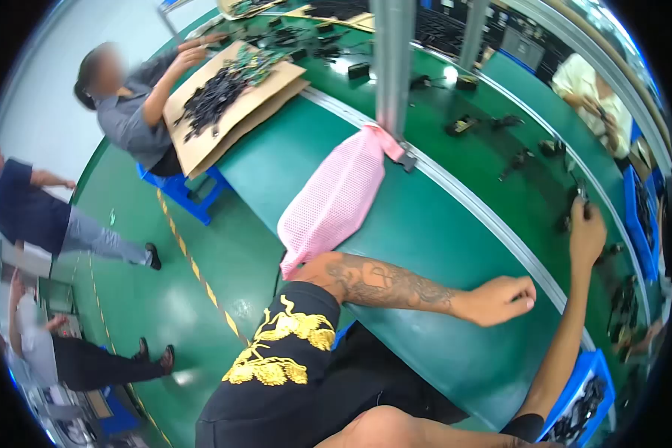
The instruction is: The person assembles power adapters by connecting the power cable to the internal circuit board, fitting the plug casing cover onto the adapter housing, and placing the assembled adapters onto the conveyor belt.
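My left hand (500, 301), on the tattooed forearm, is held loosely curled over the front of the green table (425, 246), with nothing visible in it. Stretched out to the right, my right hand (588, 233) has its fingers pinched on a small dark part (581, 196) over the green belt (485, 168). That part is small and partly covered by the fingertips. A pink mesh bag (336, 196) hangs from the metal post beyond my left forearm.
More dark parts with cables (504, 122) lie along the belt. A blue bin (584, 403) of black pieces is at the lower right. One person (131, 112) sits by cardboard (276, 89) holding cables; another (597, 104) sits across the belt. Others stand at the left. A metal post (392, 67) rises centrally.
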A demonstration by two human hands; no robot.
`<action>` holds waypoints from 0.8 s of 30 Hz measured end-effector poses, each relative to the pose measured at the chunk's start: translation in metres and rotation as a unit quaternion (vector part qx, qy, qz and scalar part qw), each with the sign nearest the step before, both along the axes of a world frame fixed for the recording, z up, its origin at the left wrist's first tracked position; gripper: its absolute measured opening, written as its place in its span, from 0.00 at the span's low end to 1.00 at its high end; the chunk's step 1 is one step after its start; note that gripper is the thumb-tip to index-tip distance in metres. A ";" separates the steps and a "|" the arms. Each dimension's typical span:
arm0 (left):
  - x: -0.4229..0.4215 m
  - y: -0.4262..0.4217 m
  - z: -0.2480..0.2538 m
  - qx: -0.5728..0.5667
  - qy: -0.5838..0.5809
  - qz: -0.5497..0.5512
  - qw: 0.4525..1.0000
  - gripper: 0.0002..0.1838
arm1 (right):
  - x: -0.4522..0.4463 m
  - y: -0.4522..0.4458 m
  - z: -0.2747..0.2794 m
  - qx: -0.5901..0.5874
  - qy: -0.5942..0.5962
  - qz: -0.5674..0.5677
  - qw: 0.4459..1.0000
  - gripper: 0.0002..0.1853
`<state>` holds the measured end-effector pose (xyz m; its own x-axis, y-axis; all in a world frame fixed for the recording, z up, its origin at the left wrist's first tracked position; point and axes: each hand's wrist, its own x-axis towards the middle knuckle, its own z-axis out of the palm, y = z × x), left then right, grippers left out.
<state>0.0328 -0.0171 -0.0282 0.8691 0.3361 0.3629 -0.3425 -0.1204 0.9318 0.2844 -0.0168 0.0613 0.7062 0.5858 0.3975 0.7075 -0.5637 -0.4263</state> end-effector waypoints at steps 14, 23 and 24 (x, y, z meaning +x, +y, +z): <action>0.003 -0.006 -0.001 0.031 0.033 0.014 0.999 0.12 | 0.009 -0.019 -0.047 0.039 -0.029 0.059 0.997 0.28; 0.011 0.000 -0.006 0.024 0.060 -0.034 0.997 0.14 | 0.072 -0.031 -0.093 -0.041 -0.103 0.100 0.989 0.30; 0.011 -0.002 -0.007 0.014 0.068 -0.032 0.997 0.14 | 0.085 -0.036 -0.099 -0.032 -0.124 0.108 0.986 0.29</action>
<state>0.0437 -0.0195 -0.0355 0.9304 0.2694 0.2485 -0.2207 -0.1293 0.9667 0.3697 -0.0530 -0.0379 0.4469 0.7419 0.5000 0.8925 -0.4077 -0.1928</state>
